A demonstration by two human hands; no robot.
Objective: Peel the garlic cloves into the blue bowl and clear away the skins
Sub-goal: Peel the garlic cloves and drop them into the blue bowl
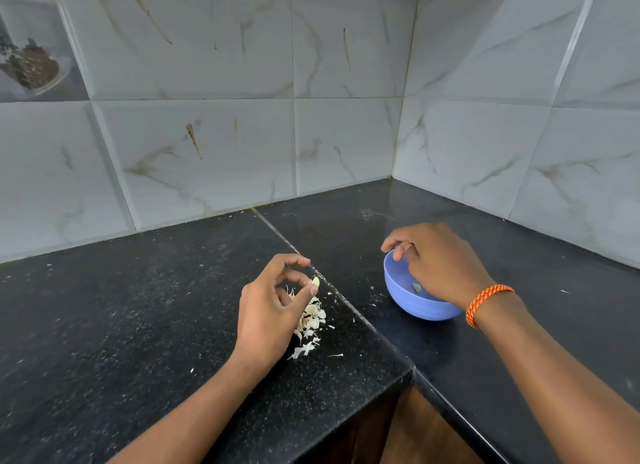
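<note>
Pinching a garlic clove (pixel 315 282) between thumb and fingertip, left hand (pixel 273 311) hovers over the skins (pixel 311 325), left of the blue bowl (pixel 415 300); right hand (pixel 440 262) over bowl, fingers curled; grasp cannot be told.

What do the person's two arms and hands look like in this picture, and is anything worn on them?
Both forearms are bare, with no sleeves in view. The right wrist carries an orange braided thread band with darker flecks. The left hand and right hand wear no gloves, and no rings or watch show.
</note>
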